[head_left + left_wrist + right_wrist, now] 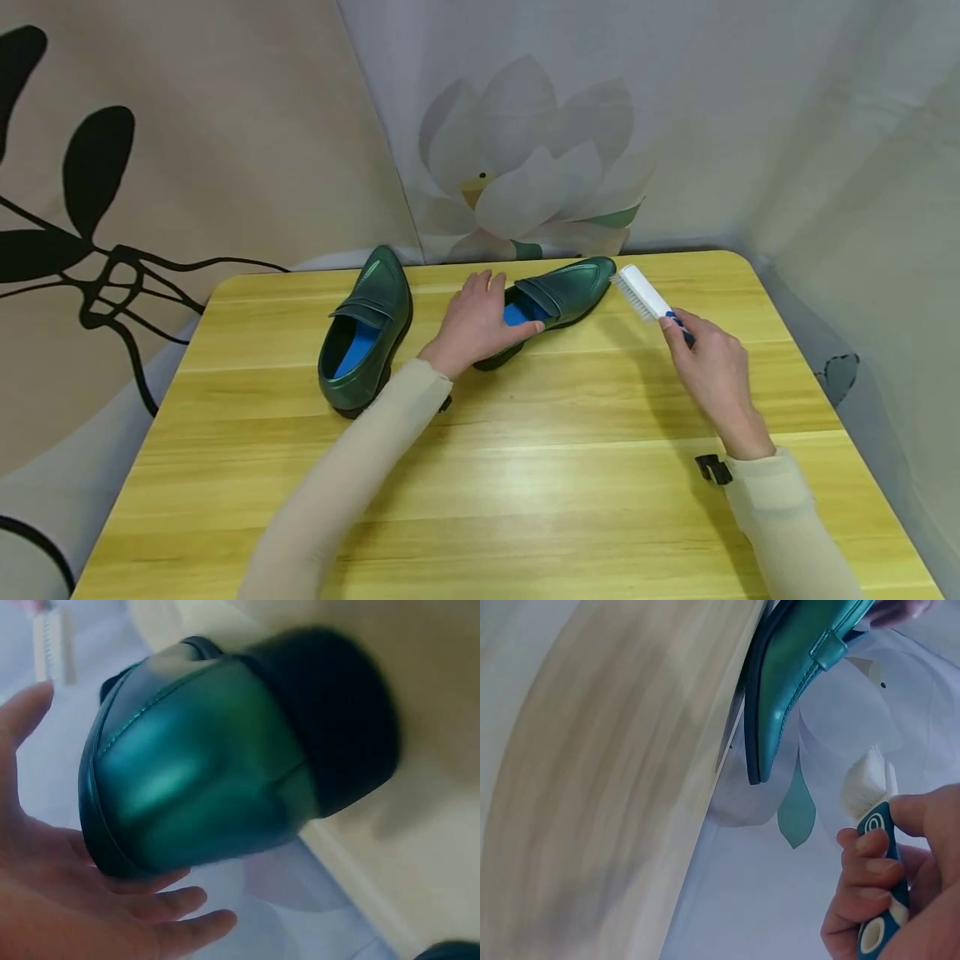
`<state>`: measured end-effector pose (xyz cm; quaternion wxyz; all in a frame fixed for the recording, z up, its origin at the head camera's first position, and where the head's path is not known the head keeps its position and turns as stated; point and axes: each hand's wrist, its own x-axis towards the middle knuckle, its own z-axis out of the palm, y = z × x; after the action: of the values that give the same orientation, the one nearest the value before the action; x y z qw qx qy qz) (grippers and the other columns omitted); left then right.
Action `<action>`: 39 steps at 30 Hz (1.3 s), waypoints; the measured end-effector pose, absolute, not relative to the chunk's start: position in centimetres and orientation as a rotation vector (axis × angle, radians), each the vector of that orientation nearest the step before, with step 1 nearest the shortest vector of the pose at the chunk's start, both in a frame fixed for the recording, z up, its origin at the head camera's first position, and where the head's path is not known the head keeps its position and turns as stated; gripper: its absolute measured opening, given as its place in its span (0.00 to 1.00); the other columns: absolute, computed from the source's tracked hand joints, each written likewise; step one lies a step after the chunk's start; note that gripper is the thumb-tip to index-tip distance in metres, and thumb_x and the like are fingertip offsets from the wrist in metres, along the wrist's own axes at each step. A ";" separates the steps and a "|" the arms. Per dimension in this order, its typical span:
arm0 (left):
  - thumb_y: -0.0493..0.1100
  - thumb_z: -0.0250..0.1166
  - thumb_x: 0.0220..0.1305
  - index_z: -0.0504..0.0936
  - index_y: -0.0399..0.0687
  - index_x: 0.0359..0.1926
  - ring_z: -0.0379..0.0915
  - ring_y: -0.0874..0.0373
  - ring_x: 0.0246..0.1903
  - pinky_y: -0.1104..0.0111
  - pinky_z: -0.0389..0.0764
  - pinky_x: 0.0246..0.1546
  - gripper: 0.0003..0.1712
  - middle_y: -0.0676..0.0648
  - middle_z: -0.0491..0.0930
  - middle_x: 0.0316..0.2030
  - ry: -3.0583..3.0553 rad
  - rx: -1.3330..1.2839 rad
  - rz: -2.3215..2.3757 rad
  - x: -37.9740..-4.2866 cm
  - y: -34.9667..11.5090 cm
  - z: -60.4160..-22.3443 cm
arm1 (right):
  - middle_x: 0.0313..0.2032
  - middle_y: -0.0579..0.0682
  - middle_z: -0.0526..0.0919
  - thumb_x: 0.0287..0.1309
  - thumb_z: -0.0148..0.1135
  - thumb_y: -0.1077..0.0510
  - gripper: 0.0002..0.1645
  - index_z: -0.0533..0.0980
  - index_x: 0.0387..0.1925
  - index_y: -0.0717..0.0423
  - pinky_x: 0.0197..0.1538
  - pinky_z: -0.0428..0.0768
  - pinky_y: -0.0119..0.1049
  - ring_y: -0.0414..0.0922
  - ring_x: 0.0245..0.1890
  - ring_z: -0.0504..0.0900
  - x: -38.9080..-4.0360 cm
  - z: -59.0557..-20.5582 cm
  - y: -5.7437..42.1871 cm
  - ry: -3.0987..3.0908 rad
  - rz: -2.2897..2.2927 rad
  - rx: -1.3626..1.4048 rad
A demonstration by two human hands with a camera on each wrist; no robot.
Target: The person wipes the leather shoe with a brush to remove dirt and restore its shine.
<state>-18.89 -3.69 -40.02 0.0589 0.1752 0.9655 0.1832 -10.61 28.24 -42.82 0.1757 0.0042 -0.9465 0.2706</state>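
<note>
My right hand grips the blue and white handle of a brush, its white bristles beside the toe of a green loafer. In the right wrist view the fingers curl round the brush handle. Over the heel end of that same loafer reaches my left hand, fingers extended and thumb spread. The left wrist view shows the loafer's heel close to the palm, with the fingers partly behind its rim; how firmly they touch is unclear. Blue lining shows inside the shoe.
A second green loafer stands left of my left forearm, toe pointing away. Both shoes rest on a wooden table. Behind the table hangs a pale curtain with a flower print. Black straps show near my wrists.
</note>
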 end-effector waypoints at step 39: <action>0.65 0.74 0.56 0.57 0.52 0.81 0.71 0.41 0.63 0.44 0.75 0.59 0.59 0.38 0.70 0.70 2.946 0.361 1.058 -17.9 -6.3 -38.6 | 0.33 0.64 0.86 0.76 0.59 0.50 0.25 0.81 0.58 0.68 0.18 0.63 0.36 0.45 0.17 0.69 -10.4 -42.6 27.9 -2.610 0.847 0.027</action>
<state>-17.89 -6.27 -38.56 -0.0047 0.1146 0.9349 0.3359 -10.41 27.86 -42.64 0.1973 0.0095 -0.9325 0.3024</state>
